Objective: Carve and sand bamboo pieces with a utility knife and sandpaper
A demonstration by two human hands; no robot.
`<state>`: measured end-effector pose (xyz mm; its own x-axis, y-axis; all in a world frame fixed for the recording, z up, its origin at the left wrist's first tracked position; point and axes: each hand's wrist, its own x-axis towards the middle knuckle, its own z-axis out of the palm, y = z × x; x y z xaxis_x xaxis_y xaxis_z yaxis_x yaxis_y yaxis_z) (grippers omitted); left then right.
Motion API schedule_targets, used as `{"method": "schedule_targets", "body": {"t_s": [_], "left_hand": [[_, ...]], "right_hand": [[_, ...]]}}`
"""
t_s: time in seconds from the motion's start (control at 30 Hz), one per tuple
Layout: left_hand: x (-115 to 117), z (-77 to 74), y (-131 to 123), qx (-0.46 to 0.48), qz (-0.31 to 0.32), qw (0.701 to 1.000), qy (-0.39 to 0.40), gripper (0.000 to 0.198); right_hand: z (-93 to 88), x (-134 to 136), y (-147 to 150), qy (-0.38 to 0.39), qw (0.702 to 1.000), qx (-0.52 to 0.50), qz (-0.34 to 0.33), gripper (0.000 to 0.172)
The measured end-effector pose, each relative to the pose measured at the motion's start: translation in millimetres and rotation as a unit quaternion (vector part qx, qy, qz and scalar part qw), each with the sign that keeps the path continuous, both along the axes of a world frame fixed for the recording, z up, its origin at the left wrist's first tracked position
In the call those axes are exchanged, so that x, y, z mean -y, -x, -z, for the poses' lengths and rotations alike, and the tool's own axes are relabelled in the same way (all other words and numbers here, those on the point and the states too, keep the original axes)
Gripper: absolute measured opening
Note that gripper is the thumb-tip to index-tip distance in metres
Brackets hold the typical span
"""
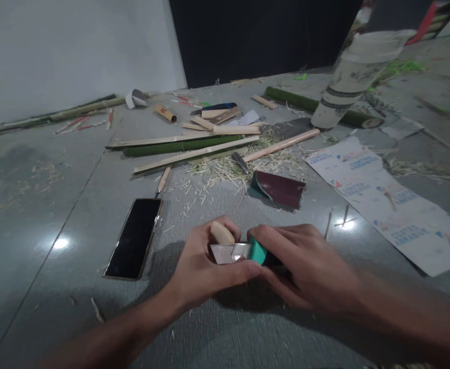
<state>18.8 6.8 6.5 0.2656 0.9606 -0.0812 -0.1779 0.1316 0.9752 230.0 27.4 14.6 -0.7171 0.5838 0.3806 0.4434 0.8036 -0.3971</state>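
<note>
Low over the grey floor, my left hand [202, 266] is closed around a short pale wooden piece [221, 234] whose rounded end sticks up between my fingers. My right hand [309, 269] grips a knife by its green and black handle [259, 252]. Its wide shiny blade [230, 252] lies across my left fingers, right under the wooden piece. A black phone [135, 238] lies flat just left of my left hand.
A dark red sheet of sandpaper [281, 188] lies beyond my hands amid straw-like shavings [225, 169]. Green bamboo [182, 147], split strips and a wooden stick [282, 145] lie farther back. A printed paper [394, 202] lies at right, a wrapped post [353, 77] beyond it.
</note>
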Motion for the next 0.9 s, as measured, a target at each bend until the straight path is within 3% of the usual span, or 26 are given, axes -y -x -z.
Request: {"method": "schedule_targets", "body": {"t_s": [0.2, 0.53, 0.73, 0.9], "left_hand": [[5, 8.6, 1, 0.005, -0.005, 1.000, 0.001, 0.048], [6, -7.6, -7, -0.061, -0.039, 0.994, 0.076, 0.044], [12, -8.1, -11, -0.054, -0.044, 0.991, 0.111, 0.044], [15, -5.7, -16, -0.077, -0.085, 0.985, 0.126, 0.048]], "right_hand": [[-1.1, -2, 1, -0.020, 1.000, 0.000, 0.014, 0.022], [-0.5, -4, 2, -0.076, 0.996, 0.021, 0.048, 0.020], [0.5, -1, 2, -0.093, 0.993, 0.027, 0.065, 0.014], [4.3, -1, 4, -0.073, 0.993, 0.027, 0.092, 0.016]]}}
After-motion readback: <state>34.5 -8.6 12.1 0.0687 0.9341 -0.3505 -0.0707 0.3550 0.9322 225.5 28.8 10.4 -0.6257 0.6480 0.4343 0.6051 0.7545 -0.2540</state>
